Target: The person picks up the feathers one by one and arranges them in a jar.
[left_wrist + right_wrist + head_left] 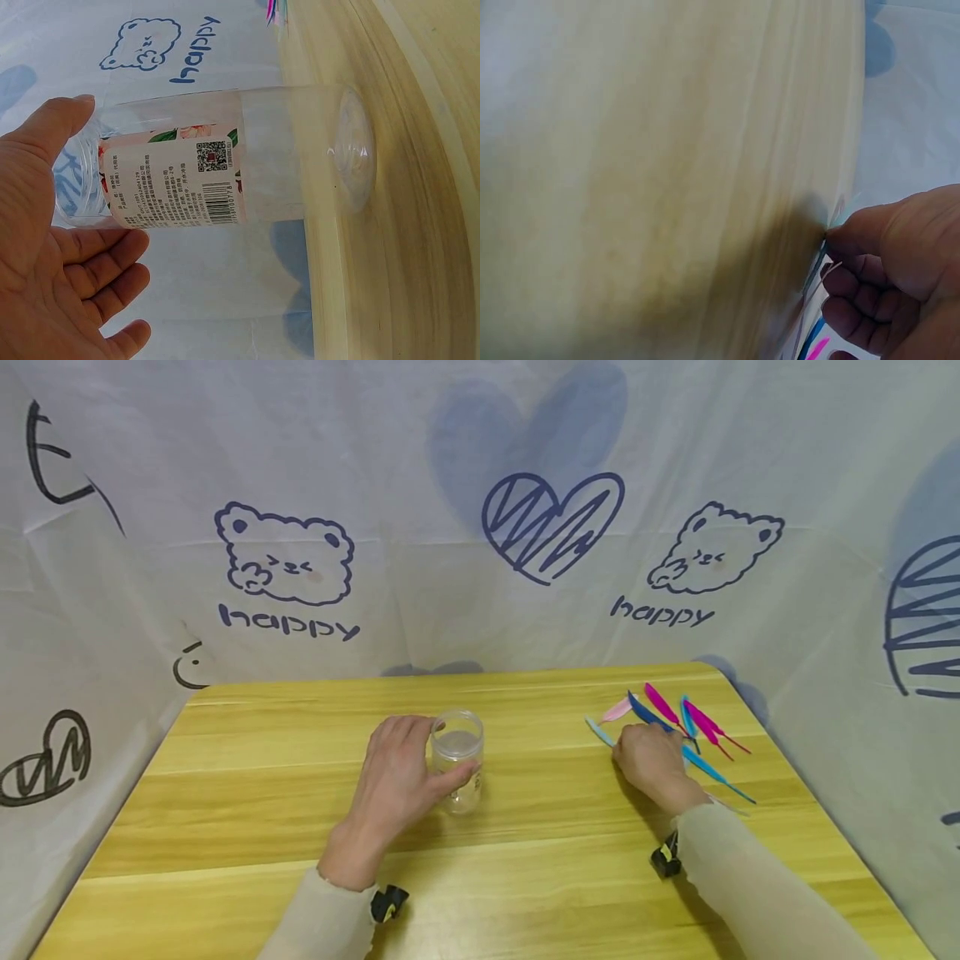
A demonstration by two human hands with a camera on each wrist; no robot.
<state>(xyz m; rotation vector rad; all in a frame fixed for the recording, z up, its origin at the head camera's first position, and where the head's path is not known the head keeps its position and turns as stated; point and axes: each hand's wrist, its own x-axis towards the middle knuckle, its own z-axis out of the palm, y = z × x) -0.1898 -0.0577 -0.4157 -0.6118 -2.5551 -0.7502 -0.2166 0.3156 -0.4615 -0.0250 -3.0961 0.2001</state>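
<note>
My left hand (pixel 397 768) holds a clear plastic jar (pixel 459 747) near its open top, thumb on one side and fingers on the other. The jar stands upright on the table; in the left wrist view its printed label (pixel 172 176) shows flowers, a QR code and a barcode. Over to the right, my right hand (pixel 651 760) is low among several coloured feathers. Its thumb and index finger pinch a light blue feather (pixel 598 731), partly hidden by the hand. Close around it lie a dark blue feather (pixel 648 712), a pink one (pixel 617 709) and a bright blue one (pixel 705 764).
Magenta feathers (pixel 662 703) lie beyond the right hand, near the right side of the wooden table (pixel 247 777). A white cloth (pixel 420 593) with bear and heart drawings hangs behind the table and along both sides.
</note>
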